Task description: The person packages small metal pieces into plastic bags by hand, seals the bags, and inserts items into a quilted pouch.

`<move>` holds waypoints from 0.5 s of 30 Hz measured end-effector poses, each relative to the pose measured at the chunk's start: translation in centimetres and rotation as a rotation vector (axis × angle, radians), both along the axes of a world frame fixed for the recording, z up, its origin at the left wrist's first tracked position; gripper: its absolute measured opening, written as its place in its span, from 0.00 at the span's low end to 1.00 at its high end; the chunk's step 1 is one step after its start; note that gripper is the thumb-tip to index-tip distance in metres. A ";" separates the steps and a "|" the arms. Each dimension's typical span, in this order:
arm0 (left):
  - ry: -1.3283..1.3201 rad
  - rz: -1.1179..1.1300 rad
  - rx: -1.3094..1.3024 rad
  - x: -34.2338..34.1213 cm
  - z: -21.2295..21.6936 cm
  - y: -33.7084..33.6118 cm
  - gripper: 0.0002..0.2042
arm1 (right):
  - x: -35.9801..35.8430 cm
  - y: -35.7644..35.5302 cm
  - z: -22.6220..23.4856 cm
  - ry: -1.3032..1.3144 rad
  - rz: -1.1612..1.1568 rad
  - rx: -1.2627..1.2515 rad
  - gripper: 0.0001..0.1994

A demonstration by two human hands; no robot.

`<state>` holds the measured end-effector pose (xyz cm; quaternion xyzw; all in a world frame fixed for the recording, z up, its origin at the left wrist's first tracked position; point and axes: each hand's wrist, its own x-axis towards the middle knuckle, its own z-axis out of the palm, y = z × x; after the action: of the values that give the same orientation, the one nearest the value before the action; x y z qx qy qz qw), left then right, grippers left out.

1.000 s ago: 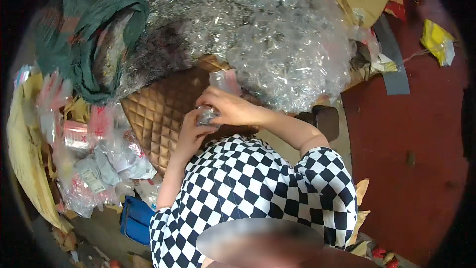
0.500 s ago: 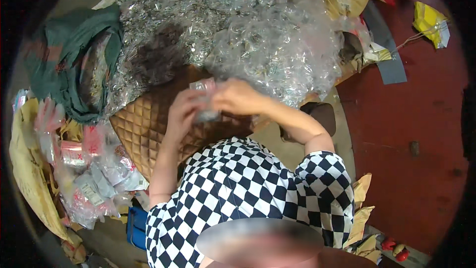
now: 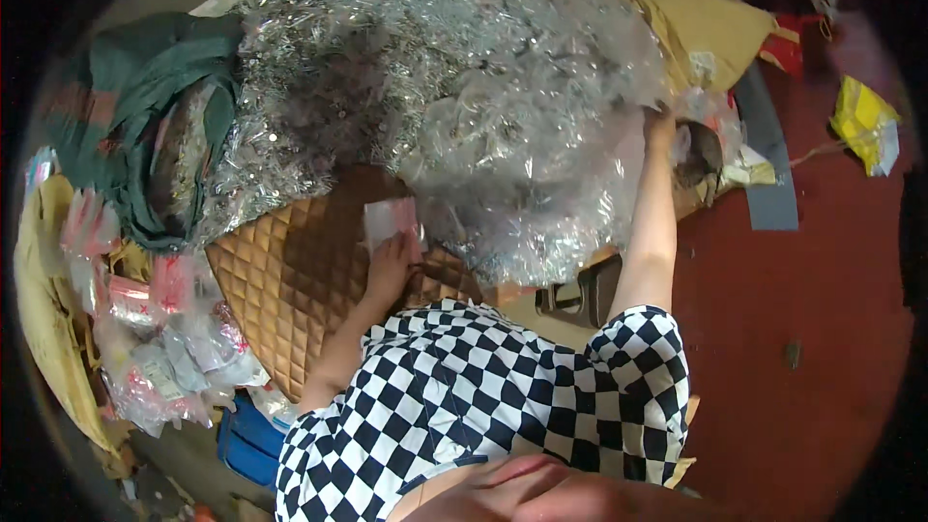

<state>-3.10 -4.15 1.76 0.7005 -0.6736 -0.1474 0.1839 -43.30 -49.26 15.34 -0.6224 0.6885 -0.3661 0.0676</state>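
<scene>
Head: L hand (image 3: 391,267) touches pkt (image 3: 389,219), R (image 3: 660,128) clr plastic (image 3: 551,126).

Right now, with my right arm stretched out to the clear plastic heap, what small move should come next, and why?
Probably pinch one piece with your right hand: it is at the right edge of the clear plastic heap, though its grip is unclear. Your left hand is on the pink-and-clear plastic packet over the brown quilted cover, so that hand could wait there.

Dressed, at the lower centre of the frame, in a black-and-white checked shirt (image 3: 483,387), with short sleeves (image 3: 638,367) and dark neckline trim (image 3: 469,461).
</scene>
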 end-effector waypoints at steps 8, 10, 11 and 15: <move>0.281 0.101 0.193 2.0 2.6 1.4 0.10 | 26.2 -4.1 -2.4 0.250 0.915 -0.407 0.29; 0.307 0.128 0.249 2.8 2.2 1.3 0.09 | 31.2 -6.5 -5.5 0.258 0.965 -0.272 0.32; 0.355 0.121 0.280 3.3 1.7 1.6 0.10 | 31.9 -8.1 -7.2 0.252 0.974 -0.270 0.32; 0.302 0.183 0.262 3.2 1.7 6.4 0.12 | 41.9 -3.7 -7.7 0.399 0.661 0.440 0.28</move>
<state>0.08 2.28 3.50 0.7466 -0.5471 -0.3196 0.2029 -1.38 -52.97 7.67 -0.8385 0.5135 -0.0423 0.1775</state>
